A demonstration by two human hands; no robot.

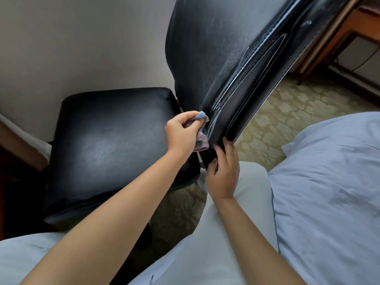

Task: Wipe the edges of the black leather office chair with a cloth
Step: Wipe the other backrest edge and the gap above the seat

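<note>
Left hand (183, 131) clenches blue-grey cloth (200, 138), pressing it against lower side edge of black leather office chair (216, 58) backrest. Right hand (223, 171) grasps backrest's bottom corner. Seat cushion (111, 140) left, bed (329, 182) right.

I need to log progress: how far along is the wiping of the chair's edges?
Nothing looks clearly finished. In hand: the left hand presses the cloth against the lower edge of the backrest, while the right hand steadies its bottom. Left: the pale dusty seam higher up, and the seat, still hazy.
</note>
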